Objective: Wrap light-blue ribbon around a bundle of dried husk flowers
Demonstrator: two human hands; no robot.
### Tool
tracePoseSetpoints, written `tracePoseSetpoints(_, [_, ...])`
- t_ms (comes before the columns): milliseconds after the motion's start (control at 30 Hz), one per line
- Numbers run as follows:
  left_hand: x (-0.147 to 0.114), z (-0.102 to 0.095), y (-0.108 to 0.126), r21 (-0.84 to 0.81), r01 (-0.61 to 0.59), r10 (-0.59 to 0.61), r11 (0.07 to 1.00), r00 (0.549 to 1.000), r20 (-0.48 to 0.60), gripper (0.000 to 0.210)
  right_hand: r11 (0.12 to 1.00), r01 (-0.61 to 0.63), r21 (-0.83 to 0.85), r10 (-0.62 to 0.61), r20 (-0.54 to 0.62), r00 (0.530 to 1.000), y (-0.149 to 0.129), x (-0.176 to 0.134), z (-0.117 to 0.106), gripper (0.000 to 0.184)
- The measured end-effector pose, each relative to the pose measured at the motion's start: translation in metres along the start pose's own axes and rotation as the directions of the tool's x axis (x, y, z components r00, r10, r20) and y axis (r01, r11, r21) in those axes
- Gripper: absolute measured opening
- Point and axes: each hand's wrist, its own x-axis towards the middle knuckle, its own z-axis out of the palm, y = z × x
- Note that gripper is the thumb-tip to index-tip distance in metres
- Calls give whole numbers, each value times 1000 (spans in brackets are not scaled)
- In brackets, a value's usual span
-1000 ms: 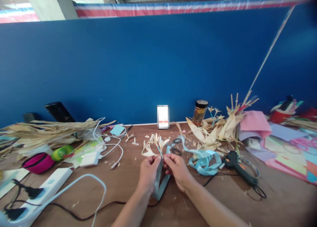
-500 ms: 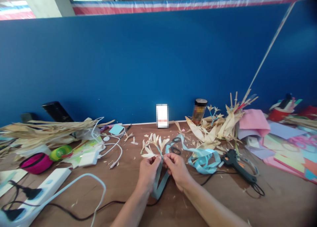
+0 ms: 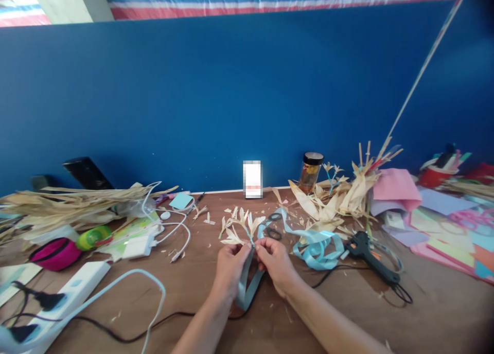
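My left hand [image 3: 230, 267] is closed in a pinch at the base of a spray of pale dried-husk flowers [image 3: 254, 224], whose stem looks wrapped in light blue. Close beside it, my right hand [image 3: 277, 265] pinches a light-blue ribbon [image 3: 244, 294] at the stem. The ribbon hangs in a loop below both hands. Fingertips nearly meet and hide the exact point where ribbon and stem join. Behind the right hand lie the dark handles of scissors [image 3: 274, 234], with more ribbon coiled [image 3: 318, 252] to the right.
A black glue gun [image 3: 372, 261] lies at the right, its cord crossing the table. Dried husks [image 3: 339, 202], a lidded jar [image 3: 312, 171] and coloured paper [image 3: 397, 189] stand behind. At left are a power strip [image 3: 73, 297], white cables and a pink pouch [image 3: 56, 253].
Both hands keep their pinch on the stem and ribbon, with hardly any movement. The whole view has shifted very slightly.
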Motion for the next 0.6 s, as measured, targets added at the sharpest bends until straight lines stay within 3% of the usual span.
tracePoseSetpoints(167, [1,-2,0,50,0,0,999,1000,4,23,1000,-14,22,14,-7,1000,-2,0,1,19])
tracePoseSetpoints(300, [2,-1,0,85,-61,63,995,998,-24,22,1000,-20,14,20,2,1000,-3,0,1,18])
tracePoseSetpoints(600, [-1,1,1,165,-152,150,975,988,26,21,999,-33,34,33,-13,999,-4,-1,1,20])
